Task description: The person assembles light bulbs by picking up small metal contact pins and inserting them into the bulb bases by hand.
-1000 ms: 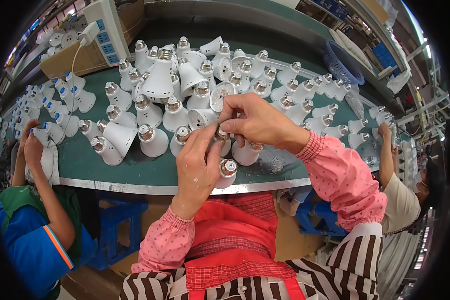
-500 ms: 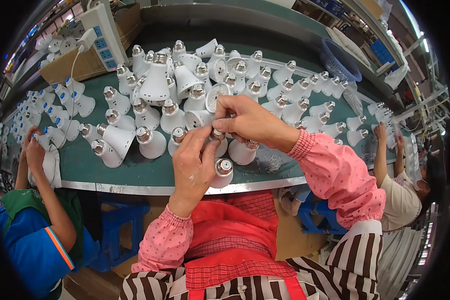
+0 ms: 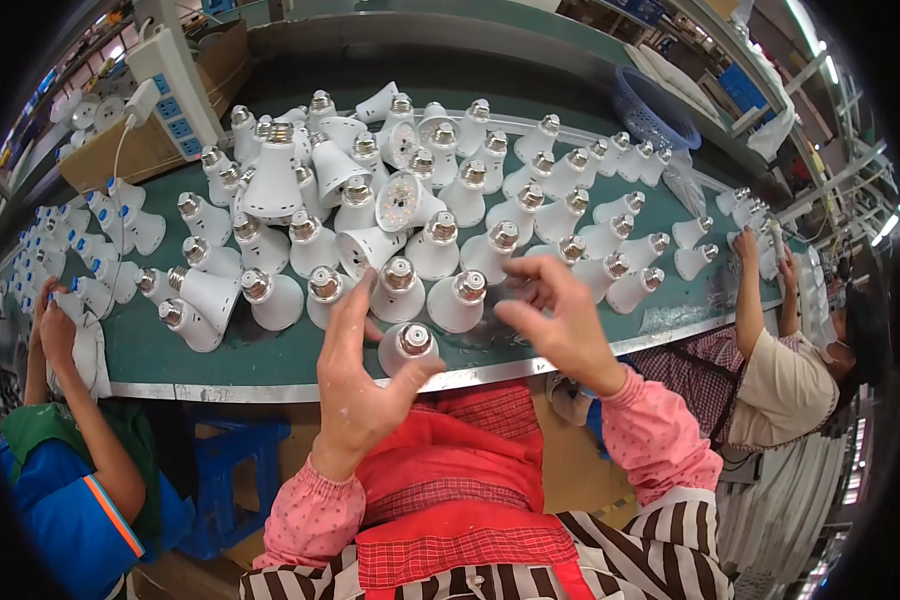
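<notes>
Near the front edge of the green table (image 3: 135,350), a white bulb (image 3: 407,350) standing upright, metal cap upward, between two hands. Just beside it on one side, the left hand (image 3: 355,375), fingers stretched forward and spread well away from the thumb, with nothing visible in the grip. Thumb tip in front of the bulb's lower body; touching or not, cannot tell. Beyond, near the tips of those fingers, a second upright bulb (image 3: 397,292); next to that one, a third bulb (image 3: 457,303), also cap up. Near the third, the right hand (image 3: 560,325), slightly blurred, fingers half curled and parted from the thumb, pinching nothing visible. Farther back, a dense crowd of similar bulbs (image 3: 313,252), mostly upright, with one tipped bulb (image 3: 400,202) showing a round face with dots. Toward the left end, more with blue tips (image 3: 142,230), below a white power strip (image 3: 177,100). At the back right, a blue basket (image 3: 654,112). To either side, co-workers' hands: one pair at the left (image 3: 55,325), another at the right (image 3: 747,245).
</notes>
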Demonstrator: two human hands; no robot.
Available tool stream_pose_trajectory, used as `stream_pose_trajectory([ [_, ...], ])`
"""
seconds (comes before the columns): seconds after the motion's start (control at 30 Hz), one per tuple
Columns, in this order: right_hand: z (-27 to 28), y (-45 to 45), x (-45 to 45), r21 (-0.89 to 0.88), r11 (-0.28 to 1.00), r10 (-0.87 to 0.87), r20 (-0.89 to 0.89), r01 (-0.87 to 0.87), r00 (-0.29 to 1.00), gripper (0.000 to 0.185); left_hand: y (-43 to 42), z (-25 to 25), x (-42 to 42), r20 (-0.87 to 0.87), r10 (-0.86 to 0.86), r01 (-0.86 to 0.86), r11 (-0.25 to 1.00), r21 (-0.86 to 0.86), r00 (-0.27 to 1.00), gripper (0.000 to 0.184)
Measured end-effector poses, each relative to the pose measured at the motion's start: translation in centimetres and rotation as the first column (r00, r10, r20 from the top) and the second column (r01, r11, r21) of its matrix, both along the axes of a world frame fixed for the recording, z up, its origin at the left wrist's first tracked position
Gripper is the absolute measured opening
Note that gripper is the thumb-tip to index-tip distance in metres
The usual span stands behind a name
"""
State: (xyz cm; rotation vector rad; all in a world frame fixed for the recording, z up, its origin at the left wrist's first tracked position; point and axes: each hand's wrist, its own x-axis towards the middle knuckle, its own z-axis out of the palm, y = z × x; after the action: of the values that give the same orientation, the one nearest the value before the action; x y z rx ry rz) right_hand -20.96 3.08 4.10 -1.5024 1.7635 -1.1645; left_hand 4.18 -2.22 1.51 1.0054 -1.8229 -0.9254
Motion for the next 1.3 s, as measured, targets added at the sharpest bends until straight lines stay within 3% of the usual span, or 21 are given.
stream_pose_trajectory([
  [0.07,-0.5,0.3,0.9,0.016,1.0,0.003,-0.072,-0.001,0.997,0.049,0.5,-0.2,-0.5,0.051,-0.035,0.038,0.996,-0.075,0.998,0.102],
  [0.1,-0.9,0.1,1.5,-0.016,1.0,-0.002,-0.08,0.0,0.997,0.05,0.5,-0.3,-0.9,0.105,-0.028,0.031,0.999,-0.033,0.994,0.113],
  [0.3,-3.1,-1.5,3.2,-0.157,0.987,-0.005,-0.122,-0.014,0.992,0.05,-0.2,-0.7,-2.4,0.167,0.045,-0.03,0.995,-0.091,0.985,0.1],
  [0.47,-3.4,-1.1,2.9,-0.229,0.973,-0.036,-0.132,0.005,0.991,0.046,-0.7,-2.5,-3.4,0.066,0.116,-0.102,0.978,-0.184,0.991,0.078],
  [0.67,-1.8,4.1,-0.8,-0.203,0.955,-0.222,-0.01,0.215,0.975,0.041,-0.7,-1.4,-5.3,0.052,0.251,-0.237,0.952,-0.192,0.967,0.052],
  [0.77,-2.0,6.0,-3.0,-0.248,0.917,-0.334,-0.051,0.312,0.941,0.039,-0.9,-2.1,-5.3,-0.003,0.274,-0.27,0.948,-0.171,0.962,0.038],
  [0.83,-2.7,6.6,-4.2,-0.237,0.909,-0.374,-0.099,0.343,0.922,0.038,-0.6,-2.2,-5.4,-0.018,0.264,-0.262,0.944,-0.202,0.964,0.042],
  [1.0,-3.4,7.5,-5.5,-0.24,0.89,-0.424,-0.123,0.388,0.897,0.039,1.0,-1.0,-6.4,-0.08,0.206,-0.218,0.952,-0.213,0.975,0.042],
  [1.13,-3.6,7.4,-5.5,-0.326,0.864,-0.454,-0.17,0.385,0.875,0.039,1.2,1.4,-10.5,-0.006,-0.024,0.021,0.949,-0.315,1.0,0.039],
  [1.17,-3.8,7.3,-5.5,-0.337,0.86,-0.457,-0.172,0.383,0.873,0.04,1.0,1.6,-11.8,-0.02,-0.103,0.095,0.966,-0.239,0.994,0.037],
  [1.3,-4.7,7.6,-6.1,-0.383,0.82,-0.52,-0.188,0.425,0.833,0.041,-0.2,1.0,-15.4,0.05,-0.231,0.236,0.942,-0.237,0.972,0.035],
])
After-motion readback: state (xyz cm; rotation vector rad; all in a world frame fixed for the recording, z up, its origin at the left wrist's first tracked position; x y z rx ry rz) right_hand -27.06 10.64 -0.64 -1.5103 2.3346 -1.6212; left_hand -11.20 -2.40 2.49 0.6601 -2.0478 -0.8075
